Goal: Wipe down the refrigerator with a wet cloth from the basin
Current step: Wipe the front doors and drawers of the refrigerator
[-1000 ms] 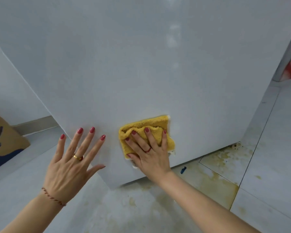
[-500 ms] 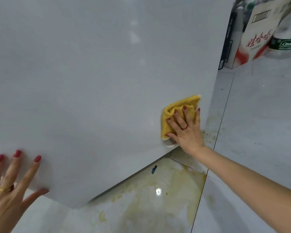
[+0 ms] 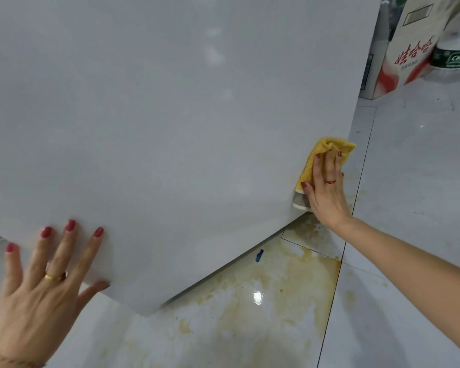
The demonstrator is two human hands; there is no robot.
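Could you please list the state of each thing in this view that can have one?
refrigerator: white panel, glossy, being wiped near its lower right corner.
yellow cloth: folded, pressed flat against the refrigerator.
right hand: open, fingers straight on the cloth.
left hand: open, fingers spread, flat on the refrigerator.
floor tiles: stained yellow-brown, shiny.
carton: upright.
bottle: upright; cap out of view.

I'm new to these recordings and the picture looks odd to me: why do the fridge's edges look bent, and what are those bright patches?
Head view: the wide-angle lens bows the fridge's bottom edge. A sharp glare spot sits on the wet, stained floor, and fainter light reflections smear across the glossy fridge panel. The right hand with the cloth is fairly sharp; the carton and bottle at top right look softer.
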